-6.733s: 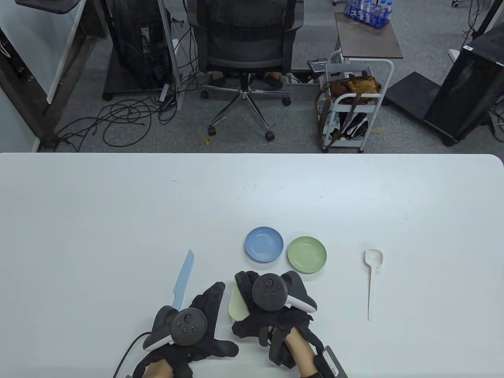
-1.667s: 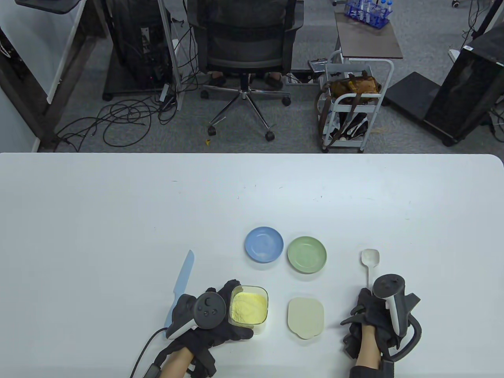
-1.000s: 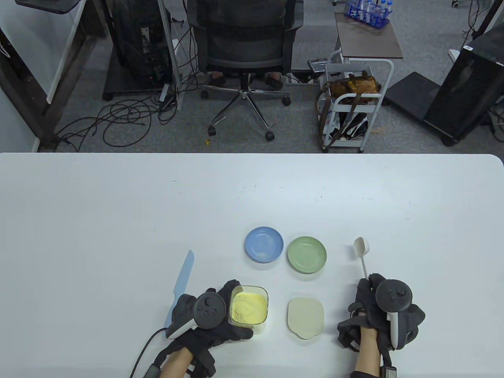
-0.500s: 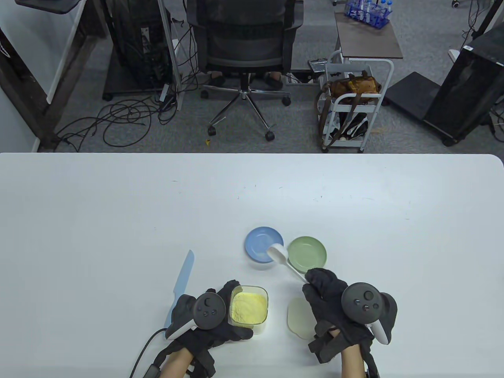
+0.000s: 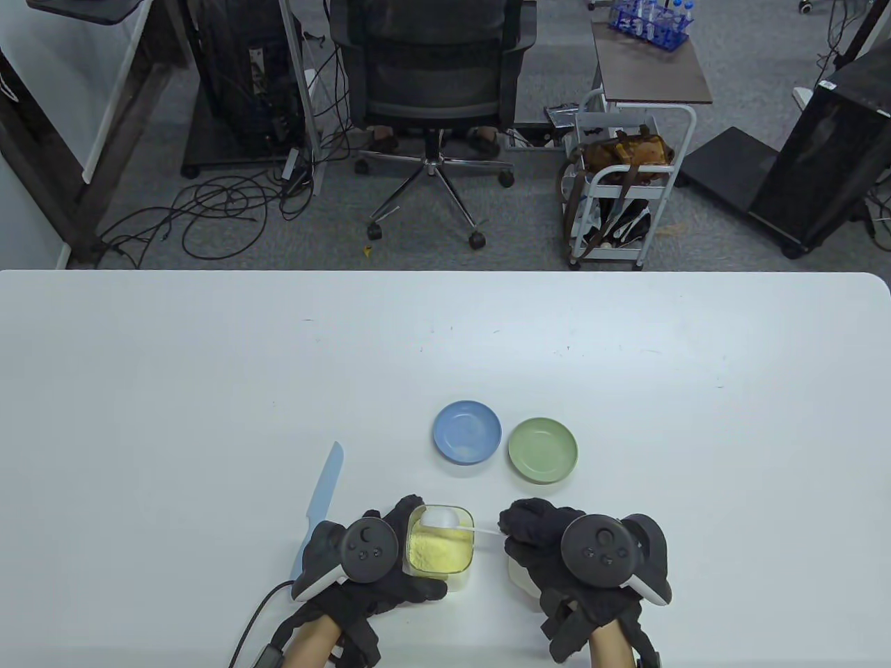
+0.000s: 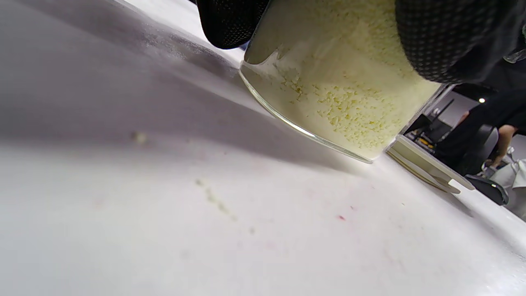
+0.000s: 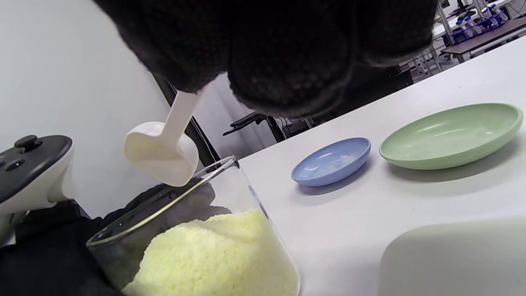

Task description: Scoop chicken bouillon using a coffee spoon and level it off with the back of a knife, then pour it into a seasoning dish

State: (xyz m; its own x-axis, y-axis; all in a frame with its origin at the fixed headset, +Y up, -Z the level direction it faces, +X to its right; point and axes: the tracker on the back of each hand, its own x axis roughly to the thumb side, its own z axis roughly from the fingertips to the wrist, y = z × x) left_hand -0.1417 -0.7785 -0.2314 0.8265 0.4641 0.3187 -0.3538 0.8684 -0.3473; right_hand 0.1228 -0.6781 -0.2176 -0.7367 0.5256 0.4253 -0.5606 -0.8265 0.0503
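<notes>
1. The blue knife (image 5: 321,499) lies flat on the table (image 5: 209,390), just left of the left hand (image 5: 362,563). It looks thin and light; I would pick it up by the handle end, near the person.
2. The left hand wraps around the clear box (image 5: 440,547) of soft yellow bouillon powder (image 7: 218,259). Glass can slip, so keep it steady.
3. The right hand (image 5: 578,557) pinches the thin stem of the white spoon (image 5: 445,520). Its bowl hovers over the powder, near the box rim.
4. The blue dish (image 5: 467,431) and green dish (image 5: 542,449) sit close behind, with open room around them.
</notes>
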